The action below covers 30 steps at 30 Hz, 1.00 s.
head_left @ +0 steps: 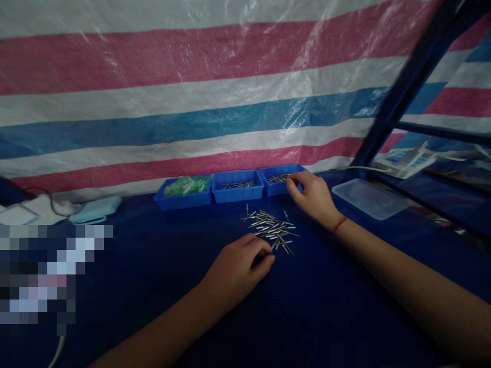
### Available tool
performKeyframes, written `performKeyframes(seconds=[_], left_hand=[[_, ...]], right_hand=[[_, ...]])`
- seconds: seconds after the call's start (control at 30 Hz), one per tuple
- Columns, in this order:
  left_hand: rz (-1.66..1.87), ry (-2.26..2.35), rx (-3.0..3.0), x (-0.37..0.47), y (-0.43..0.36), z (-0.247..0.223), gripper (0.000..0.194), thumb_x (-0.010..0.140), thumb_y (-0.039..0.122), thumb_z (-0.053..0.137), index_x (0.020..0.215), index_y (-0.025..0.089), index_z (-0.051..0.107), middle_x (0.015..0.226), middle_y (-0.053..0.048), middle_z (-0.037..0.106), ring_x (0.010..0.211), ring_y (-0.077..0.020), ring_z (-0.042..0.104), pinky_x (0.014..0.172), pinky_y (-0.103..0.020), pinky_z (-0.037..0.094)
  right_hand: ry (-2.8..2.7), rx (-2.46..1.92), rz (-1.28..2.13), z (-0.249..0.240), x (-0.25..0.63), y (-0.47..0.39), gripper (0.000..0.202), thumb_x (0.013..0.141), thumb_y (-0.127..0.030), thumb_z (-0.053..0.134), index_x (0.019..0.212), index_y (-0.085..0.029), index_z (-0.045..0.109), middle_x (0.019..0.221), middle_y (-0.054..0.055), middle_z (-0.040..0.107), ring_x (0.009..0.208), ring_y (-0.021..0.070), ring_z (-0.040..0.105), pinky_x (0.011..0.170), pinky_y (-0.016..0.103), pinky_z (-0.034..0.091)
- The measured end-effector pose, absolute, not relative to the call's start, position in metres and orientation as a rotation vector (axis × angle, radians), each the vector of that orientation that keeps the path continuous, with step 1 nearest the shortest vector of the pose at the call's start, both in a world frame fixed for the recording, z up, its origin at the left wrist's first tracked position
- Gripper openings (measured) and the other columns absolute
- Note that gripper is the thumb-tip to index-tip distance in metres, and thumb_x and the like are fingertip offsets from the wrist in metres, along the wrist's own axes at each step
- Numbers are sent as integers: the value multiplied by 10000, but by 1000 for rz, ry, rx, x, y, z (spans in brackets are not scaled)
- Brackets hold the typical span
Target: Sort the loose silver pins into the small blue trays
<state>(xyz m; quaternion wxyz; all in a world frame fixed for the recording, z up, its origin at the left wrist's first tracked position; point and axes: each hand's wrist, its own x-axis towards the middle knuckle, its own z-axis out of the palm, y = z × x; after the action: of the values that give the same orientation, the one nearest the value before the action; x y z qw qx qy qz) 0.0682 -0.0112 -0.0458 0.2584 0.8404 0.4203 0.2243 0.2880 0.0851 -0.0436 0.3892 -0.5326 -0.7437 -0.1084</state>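
Observation:
A loose pile of silvery blind rivets (270,225) lies on the dark blue tabletop (161,255). My left hand (240,266) rests at the near left edge of this pile, fingers curled and thumb close to the index finger. Whatever may be between those fingertips is hidden. Farther right, my right hand (312,197) is at the front corner of the right blue bin (280,188), which holds more rivets. Its thumb and index finger come together in a pinch, and I cannot make out anything between them.
Beside that bin stand a middle blue bin (238,193) with some rivets and a left blue bin (184,203) with green plastic pieces. A clear plastic lid (370,198) lies at right, near a dark metal frame (399,97). Striped sheeting (192,112) hangs behind.

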Motion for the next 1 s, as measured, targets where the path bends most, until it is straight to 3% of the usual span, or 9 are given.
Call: performKeyframes(seconds=[0.17, 0.43, 0.67, 0.83, 1.0], left_hand=[[507, 1309, 2373, 78, -5, -50, 235, 843, 361, 535, 964, 183, 629, 888, -42, 612, 725, -194, 591, 656, -307, 431], [446, 1357, 2475, 80, -4, -49, 228, 917, 240, 373, 876, 170, 585, 906, -57, 581, 798, -201, 594, 743, -331, 445], [798, 1445, 2168, 62, -1, -45, 197, 907, 250, 369, 833, 173, 534, 836, -37, 559, 798, -189, 545, 752, -324, 411], [891, 1304, 1741, 59, 1, -47, 231, 898, 342, 388, 851, 168, 533, 691, 15, 483, 645, -141, 467, 608, -262, 376], [863, 1131, 1542, 62, 0, -52, 274, 885, 413, 400, 836, 165, 504, 588, 61, 347, 512, -96, 340, 482, -219, 266]], right_hand=[[-1957, -1261, -203, -41, 275, 74, 168, 837, -201, 477, 820, -154, 637, 800, 49, 645, 738, 165, 577, 687, 277, 395], [-2033, -1145, -19, -34, 263, 48, 178, 835, -191, 475, 799, -170, 648, 776, 27, 666, 698, 151, 584, 683, 300, 396], [-1903, -1126, 596, -38, 251, 33, 160, 801, -190, 506, 881, -160, 641, 764, 25, 664, 647, 127, 582, 611, 276, 447], [-1785, -949, 1109, -37, 237, 20, 128, 762, -222, 589, 863, -160, 636, 766, 13, 650, 626, 101, 570, 564, 242, 444], [-1694, -902, 1174, -30, 231, 12, 114, 777, -256, 609, 849, -179, 649, 783, 1, 668, 655, 95, 590, 599, 241, 468]])
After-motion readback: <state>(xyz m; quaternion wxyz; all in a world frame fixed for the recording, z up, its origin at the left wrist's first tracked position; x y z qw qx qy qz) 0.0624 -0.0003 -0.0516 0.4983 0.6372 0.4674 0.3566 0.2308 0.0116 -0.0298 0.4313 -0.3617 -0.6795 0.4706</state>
